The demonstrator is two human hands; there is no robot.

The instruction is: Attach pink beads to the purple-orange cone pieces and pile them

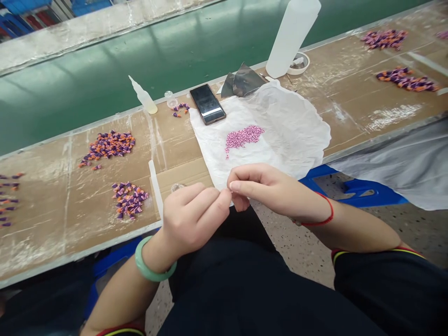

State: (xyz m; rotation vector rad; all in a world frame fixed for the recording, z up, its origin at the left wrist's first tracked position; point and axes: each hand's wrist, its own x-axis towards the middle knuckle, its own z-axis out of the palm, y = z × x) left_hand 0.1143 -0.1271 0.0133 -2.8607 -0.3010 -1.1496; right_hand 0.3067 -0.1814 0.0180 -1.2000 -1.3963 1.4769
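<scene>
The small pieces (245, 136) look pink mixed with white, and the sheet (301, 126) under them is plain white. To my eyes, the bigger left heap (112, 143) is purple and orange, while the nearer heap (129, 200) is purple and pinkish. The tabletop (38, 200) is brown with whitish smears, and behind it lies a green surface (175, 56). The phone (208, 103) is black in front, the bangle (139, 261) pale green, and the wrist string (331, 213) bright red. The sleeves (381, 280) are very dark, with edges striped in red and yellow.
</scene>
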